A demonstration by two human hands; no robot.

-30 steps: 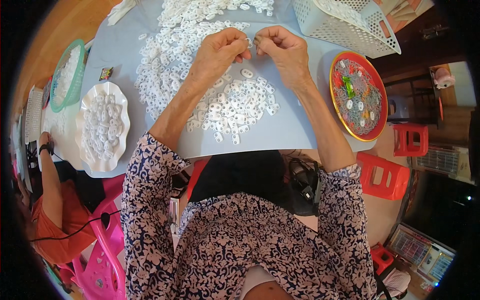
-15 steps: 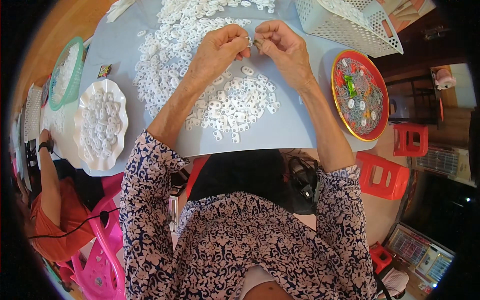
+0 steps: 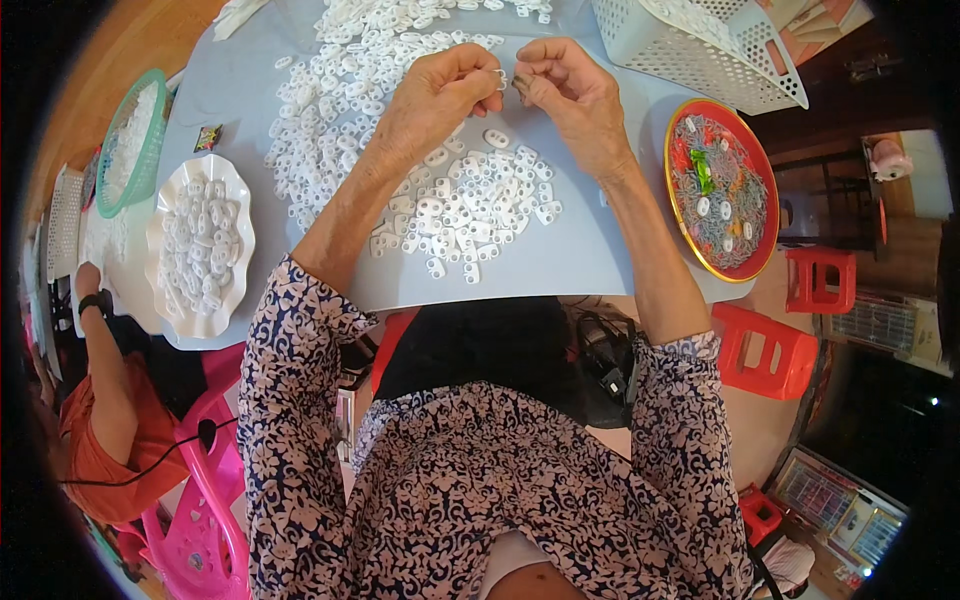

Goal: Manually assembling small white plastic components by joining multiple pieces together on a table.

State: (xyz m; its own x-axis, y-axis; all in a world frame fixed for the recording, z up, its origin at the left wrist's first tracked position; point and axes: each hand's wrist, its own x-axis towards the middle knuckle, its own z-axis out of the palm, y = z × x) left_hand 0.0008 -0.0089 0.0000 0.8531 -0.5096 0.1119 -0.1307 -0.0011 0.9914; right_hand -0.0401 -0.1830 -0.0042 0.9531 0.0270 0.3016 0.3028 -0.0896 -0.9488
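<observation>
My left hand pinches a small white oval plastic piece with two holes between thumb and forefinger. Just to its right, my right hand is closed in a pinch, its thumb and finger pressed together; whatever lies between them is too small to make out. A slim gap parts the two hands above the blue-grey table. Below them lies a small heap of similar white pieces, with one larger white oval beside it. A bigger pile spreads to the left and far side.
White pieces fill a scalloped plate at left, near a green basket. At right sit a red gold-rimmed tray of small grey parts and a perforated white basket. Another person's arm rests far left; red stools stand right.
Both hands keep their pinches in nearly the same place. The right fingertips have shifted slightly right, a little farther from the white piece.
</observation>
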